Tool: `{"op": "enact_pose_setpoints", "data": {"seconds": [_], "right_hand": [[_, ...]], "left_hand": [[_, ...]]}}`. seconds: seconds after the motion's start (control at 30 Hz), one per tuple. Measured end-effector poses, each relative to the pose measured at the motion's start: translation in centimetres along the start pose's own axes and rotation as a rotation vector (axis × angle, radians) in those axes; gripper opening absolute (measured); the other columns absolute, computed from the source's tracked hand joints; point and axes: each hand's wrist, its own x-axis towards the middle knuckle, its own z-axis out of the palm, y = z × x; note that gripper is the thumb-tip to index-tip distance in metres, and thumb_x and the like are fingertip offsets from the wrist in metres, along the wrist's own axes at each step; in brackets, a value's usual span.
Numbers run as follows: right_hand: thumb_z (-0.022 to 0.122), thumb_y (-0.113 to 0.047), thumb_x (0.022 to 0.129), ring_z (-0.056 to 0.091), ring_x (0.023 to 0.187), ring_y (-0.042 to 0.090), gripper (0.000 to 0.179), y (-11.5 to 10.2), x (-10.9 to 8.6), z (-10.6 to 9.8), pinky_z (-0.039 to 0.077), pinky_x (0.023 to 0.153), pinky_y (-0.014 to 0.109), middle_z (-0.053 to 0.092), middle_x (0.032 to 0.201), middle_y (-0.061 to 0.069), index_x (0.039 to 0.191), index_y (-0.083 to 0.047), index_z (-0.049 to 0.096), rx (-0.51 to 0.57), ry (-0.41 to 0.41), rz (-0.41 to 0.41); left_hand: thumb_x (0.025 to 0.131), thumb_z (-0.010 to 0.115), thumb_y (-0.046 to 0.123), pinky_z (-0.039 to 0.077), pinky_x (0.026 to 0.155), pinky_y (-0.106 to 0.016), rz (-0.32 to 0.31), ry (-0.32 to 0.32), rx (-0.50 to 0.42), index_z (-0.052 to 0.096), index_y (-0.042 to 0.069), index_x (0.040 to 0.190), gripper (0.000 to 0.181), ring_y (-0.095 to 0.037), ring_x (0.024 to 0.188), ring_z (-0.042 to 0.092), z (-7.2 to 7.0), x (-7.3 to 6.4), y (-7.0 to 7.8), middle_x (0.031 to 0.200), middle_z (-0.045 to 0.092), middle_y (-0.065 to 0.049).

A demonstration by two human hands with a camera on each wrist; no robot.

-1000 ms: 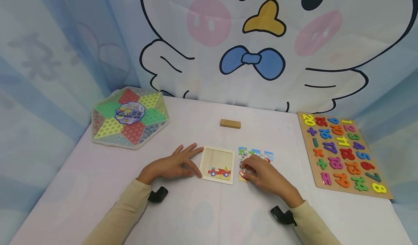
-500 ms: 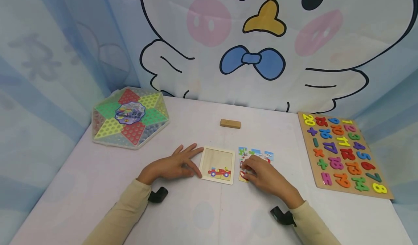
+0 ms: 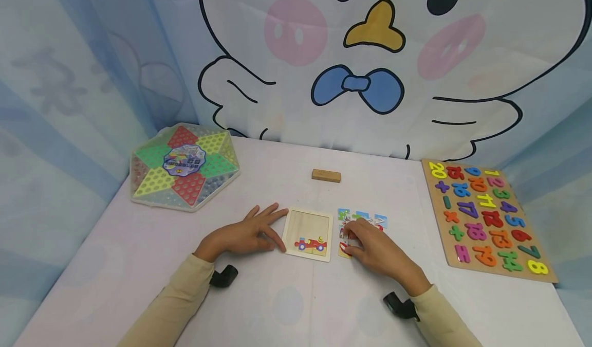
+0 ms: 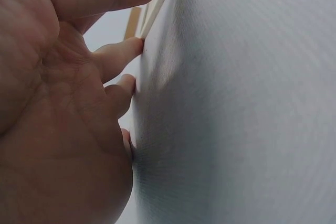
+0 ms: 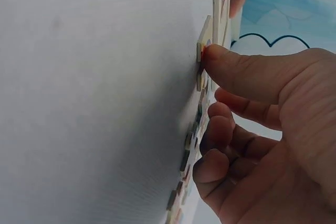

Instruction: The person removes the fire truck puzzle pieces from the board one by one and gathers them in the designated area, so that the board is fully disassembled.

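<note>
A square wooden puzzle frame (image 3: pixel 308 234) lies on the table, with a red vehicle picture filling the lower part of its inside. My left hand (image 3: pixel 250 234) rests at its left edge, fingers spread, with the thumb and index tips touching the frame. To the right lie several loose puzzle pieces (image 3: pixel 362 215), partly covered by my right hand (image 3: pixel 376 247). In the right wrist view the thumb lies on one puzzle piece (image 5: pixel 205 40) and the curled fingers (image 5: pixel 218 129) stay close to the row of pieces. The hand hides part of the grip.
A small wooden block (image 3: pixel 326 175) lies behind the puzzle frame. At the left is a hexagonal marble game board (image 3: pixel 185 167) in clear wrapping. A number board (image 3: pixel 490 218) stands at the right. A printed curtain (image 3: pixel 296 115) hangs behind the table.
The right index finger and thumb have drawn slightly apart, and a little more of the red puzzle piece shows. My left hand and the puzzle frame have not moved.
</note>
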Motion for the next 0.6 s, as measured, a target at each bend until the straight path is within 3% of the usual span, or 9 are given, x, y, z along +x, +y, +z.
{"op": "enact_pose_setpoints", "data": {"seconds": [0.2, 0.37, 0.47, 0.6], "right_hand": [[0.080, -0.013, 0.088, 0.058, 0.109, 0.023, 0.051, -1.3, 0.8, -0.3, 0.054, 0.091, 0.044, 0.055, 0.129, 0.010, 0.134, -0.006, 0.060, -0.008, 0.017, -0.049], [0.080, -0.013, 0.088, 0.049, 0.132, 0.037, 0.060, -3.0, 2.5, 0.1, 0.049, 0.102, 0.053, 0.046, 0.150, 0.018, 0.143, -0.010, 0.057, -0.038, 0.018, -0.148], [0.078, -0.014, 0.089, 0.047, 0.134, 0.037, 0.058, -4.0, 3.5, 0.5, 0.047, 0.105, 0.053, 0.047, 0.149, 0.018, 0.143, -0.011, 0.057, -0.085, -0.025, -0.209], [0.078, -0.015, 0.090, 0.052, 0.115, 0.030, 0.048, -5.2, 4.4, 1.1, 0.051, 0.094, 0.043, 0.056, 0.132, 0.013, 0.135, -0.012, 0.062, -0.124, -0.088, -0.278]], "left_hand": [[0.095, 0.065, 0.005, -0.010, 0.121, -0.060, 0.003, -0.006, -0.001, 0.083, 0.023, 0.102, 0.026, -0.036, 0.157, -0.002, -0.1, 0.0, -0.1, 0.169, 0.022, -0.012], [0.096, 0.064, 0.005, -0.010, 0.120, -0.061, 0.014, -0.011, 0.004, 0.083, 0.023, 0.103, 0.027, -0.037, 0.157, -0.003, -0.1, 0.1, -0.3, 0.169, 0.021, -0.012], [0.096, 0.064, 0.005, -0.010, 0.120, -0.063, 0.024, -0.015, 0.005, 0.083, 0.023, 0.104, 0.027, -0.038, 0.156, -0.003, -0.1, 0.1, -0.4, 0.169, 0.021, -0.013], [0.096, 0.065, 0.005, -0.010, 0.119, -0.064, 0.035, -0.016, 0.006, 0.083, 0.023, 0.105, 0.027, -0.039, 0.156, -0.002, -0.1, 0.1, -0.4, 0.168, 0.021, -0.014]]}}
